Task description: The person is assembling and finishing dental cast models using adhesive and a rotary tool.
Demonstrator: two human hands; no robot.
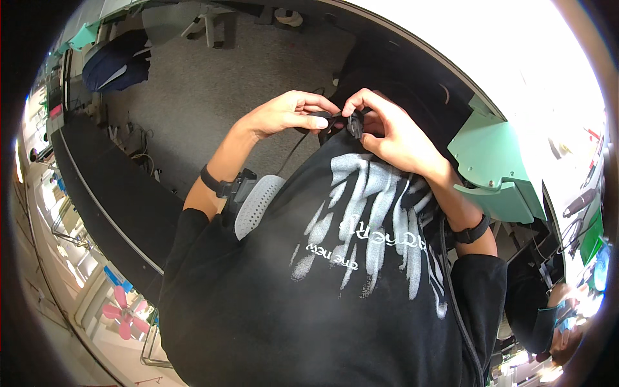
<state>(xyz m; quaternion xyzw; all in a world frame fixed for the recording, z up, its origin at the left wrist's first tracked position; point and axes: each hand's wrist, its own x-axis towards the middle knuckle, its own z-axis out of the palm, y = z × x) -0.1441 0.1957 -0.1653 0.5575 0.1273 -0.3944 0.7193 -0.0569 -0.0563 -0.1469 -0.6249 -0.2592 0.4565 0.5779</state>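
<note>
Both hands meet in front of the black shirt, at its hem. My left hand pinches a dark strap between thumb and fingers. Close beside it, my right hand is closed around a black plastic buckle, thumb below and index finger above. Whether strap and buckle are joined cannot be made out, as the fingers cover part of them. A thin black cord hangs below my left hand. Each forearm wears a black band; the left band carries a small dark device.
A grey perforated panel lies near my left forearm. Pale green brackets and a white tabletop stand at the right. A black surface runs along the left, with a pink fan beyond. Another person is at lower right.
</note>
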